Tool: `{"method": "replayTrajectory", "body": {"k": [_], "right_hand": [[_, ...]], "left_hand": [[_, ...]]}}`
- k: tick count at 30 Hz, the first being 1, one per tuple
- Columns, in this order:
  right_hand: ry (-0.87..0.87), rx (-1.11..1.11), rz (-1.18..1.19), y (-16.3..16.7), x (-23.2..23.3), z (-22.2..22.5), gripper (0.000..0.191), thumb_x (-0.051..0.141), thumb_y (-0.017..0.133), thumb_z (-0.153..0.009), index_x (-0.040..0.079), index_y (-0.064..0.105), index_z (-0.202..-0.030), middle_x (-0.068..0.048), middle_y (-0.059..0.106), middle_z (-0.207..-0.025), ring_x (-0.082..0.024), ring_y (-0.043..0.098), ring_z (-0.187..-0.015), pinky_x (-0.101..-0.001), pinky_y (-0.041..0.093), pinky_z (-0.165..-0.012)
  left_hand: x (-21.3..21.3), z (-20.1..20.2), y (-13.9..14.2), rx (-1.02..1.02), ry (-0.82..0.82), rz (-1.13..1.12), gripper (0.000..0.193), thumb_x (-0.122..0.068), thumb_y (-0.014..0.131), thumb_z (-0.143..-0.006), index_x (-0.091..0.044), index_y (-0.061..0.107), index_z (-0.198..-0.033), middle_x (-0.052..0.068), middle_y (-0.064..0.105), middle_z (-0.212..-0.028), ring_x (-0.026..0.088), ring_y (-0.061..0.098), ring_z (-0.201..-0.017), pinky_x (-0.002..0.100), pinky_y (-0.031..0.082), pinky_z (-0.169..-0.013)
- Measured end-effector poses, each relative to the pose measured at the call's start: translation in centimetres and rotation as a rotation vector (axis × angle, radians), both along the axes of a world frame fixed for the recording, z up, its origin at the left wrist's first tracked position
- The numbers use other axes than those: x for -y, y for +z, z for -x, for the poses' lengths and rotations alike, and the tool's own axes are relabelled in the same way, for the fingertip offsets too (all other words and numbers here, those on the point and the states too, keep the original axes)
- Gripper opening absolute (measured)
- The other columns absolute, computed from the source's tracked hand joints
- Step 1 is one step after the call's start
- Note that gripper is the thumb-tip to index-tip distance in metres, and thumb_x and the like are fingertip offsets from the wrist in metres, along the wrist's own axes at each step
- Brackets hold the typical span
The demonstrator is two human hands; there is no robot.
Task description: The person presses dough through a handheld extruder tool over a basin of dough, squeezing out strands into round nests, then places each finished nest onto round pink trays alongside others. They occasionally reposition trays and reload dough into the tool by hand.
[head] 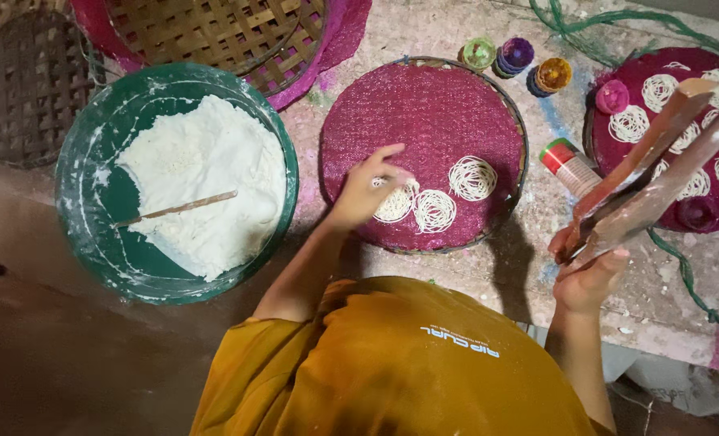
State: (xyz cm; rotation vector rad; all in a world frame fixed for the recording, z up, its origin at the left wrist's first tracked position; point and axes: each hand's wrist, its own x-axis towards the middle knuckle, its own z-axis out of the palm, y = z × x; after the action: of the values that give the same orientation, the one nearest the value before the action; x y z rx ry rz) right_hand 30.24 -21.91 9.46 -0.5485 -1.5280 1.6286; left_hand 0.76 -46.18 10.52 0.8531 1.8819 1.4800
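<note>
My left hand (367, 190) rests on a round magenta mat (424, 113) set in a woven tray, its fingers touching one of three white coiled noodle nests (396, 203). The other two nests (472, 178) lie just to the right of it. My right hand (589, 270) is closed around the lower end of a long wooden press (658, 161) that slants up to the right. I wear an orange shirt (400, 363).
A green basin (81, 178) of white dough with a thin stick (178, 210) in it sits at left. A second magenta mat (682, 210) with several noodle nests lies at right. Small coloured caps (517, 55), a can (568, 165), woven bamboo trays (214, 32) and green cord (690, 282) surround them.
</note>
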Motion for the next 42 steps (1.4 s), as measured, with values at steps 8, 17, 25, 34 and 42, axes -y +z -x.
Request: {"method": "replayTrajectory", "body": {"k": [8, 17, 25, 34, 42], "right_hand": [[0.034, -0.020, 0.017, -0.1, -0.5, 1.1, 0.079, 0.087, 0.049, -0.096, 0.008, 0.051, -0.105, -0.003, 0.044, -0.075, -0.018, 0.048, -0.063, -0.0313, 0.038, -0.057], [0.079, -0.034, 0.040, -0.1, -1.0, 1.8, 0.078, 0.086, 0.045, -0.098, 0.009, 0.048, -0.098, -0.003, 0.042, -0.074, -0.018, 0.047, -0.063, -0.0311, 0.037, -0.057], [0.182, -0.068, 0.022, 2.1, 0.8, 3.5, 0.070, 0.081, 0.053, -0.095, 0.011, 0.052, -0.102, -0.003, 0.050, -0.080, -0.015, 0.050, -0.065, -0.0300, 0.040, -0.059], [0.485, 0.202, -1.296, 18.2, 3.1, 10.1, 0.052, 0.052, 0.076, -0.083, 0.003, 0.062, -0.086, -0.009, 0.054, -0.074, -0.026, 0.055, -0.065, -0.0408, 0.045, -0.061], [1.272, -0.012, -1.381, 26.8, 9.1, 15.4, 0.054, 0.060, 0.067, -0.088, 0.007, 0.059, -0.082, -0.009, 0.055, -0.069, -0.030, 0.059, -0.063, -0.0418, 0.044, -0.055]], "left_hand": [[2.1, -0.1, -1.6, -0.564, 0.056, 0.464, 0.018, -0.027, 0.065, -0.097, -0.021, 0.075, -0.111, 0.002, 0.074, -0.109, 0.018, 0.066, -0.114, 0.045, 0.030, -0.126], [3.4, -1.4, -0.8, -0.580, -0.076, 0.335, 0.115, -0.038, 0.092, -0.063, -0.011, 0.030, -0.157, 0.020, 0.045, -0.150, 0.038, 0.035, -0.141, 0.057, 0.014, -0.114], [2.1, 2.8, 4.9, -0.477, 0.028, 0.250, 0.124, -0.049, 0.090, -0.071, -0.016, 0.017, -0.167, 0.007, 0.046, -0.161, 0.026, 0.041, -0.148, 0.054, 0.016, -0.127], [-2.0, 1.1, 18.5, -0.702, -0.551, -0.073, 0.116, -0.046, 0.093, -0.065, -0.011, 0.023, -0.151, 0.023, 0.037, -0.151, 0.038, 0.030, -0.137, 0.055, 0.016, -0.108], [6.6, -2.2, 20.9, 0.127, -1.151, -0.074, 0.096, -0.039, 0.087, -0.070, -0.009, 0.031, -0.141, 0.020, 0.041, -0.139, 0.034, 0.035, -0.127, 0.051, 0.022, -0.101]]}}
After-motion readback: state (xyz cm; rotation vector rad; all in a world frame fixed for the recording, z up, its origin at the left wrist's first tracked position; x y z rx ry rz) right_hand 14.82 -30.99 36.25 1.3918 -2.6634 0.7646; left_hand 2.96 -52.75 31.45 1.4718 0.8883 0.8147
